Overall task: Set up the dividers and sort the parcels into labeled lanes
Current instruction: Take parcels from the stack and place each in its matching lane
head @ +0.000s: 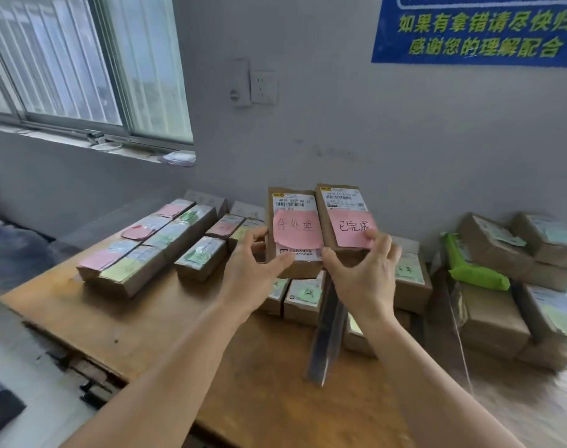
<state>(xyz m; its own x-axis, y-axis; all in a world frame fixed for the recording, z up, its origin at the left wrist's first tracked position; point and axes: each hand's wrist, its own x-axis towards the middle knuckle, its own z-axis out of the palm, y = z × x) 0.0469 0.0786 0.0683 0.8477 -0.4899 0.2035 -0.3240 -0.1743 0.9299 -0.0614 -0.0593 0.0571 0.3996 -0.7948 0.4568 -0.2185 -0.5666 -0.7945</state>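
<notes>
Two brown parcels stand upright side by side above the table, each with a pink handwritten label. My left hand (pixel 254 266) grips the left parcel (pixel 293 232) by its lower left edge. My right hand (pixel 364 273) grips the right parcel (pixel 345 218), thumb on its pink note. A dark, narrow divider strip (pixel 327 334) stands on the wooden table (pixel 165 318) below my right hand. Rows of flat parcels (pixel 153 247) with pink and green notes lie at the left. More parcels (pixel 303 297) sit under the held pair.
A stack of brown boxes (pixel 515 279) with a green packet (pixel 473 270) stands at the right. The grey wall is close behind, with a socket (pixel 262 87) and a blue sign (pixel 479 30). A window (pixel 81 66) is at the left. The table's left edge drops to the floor.
</notes>
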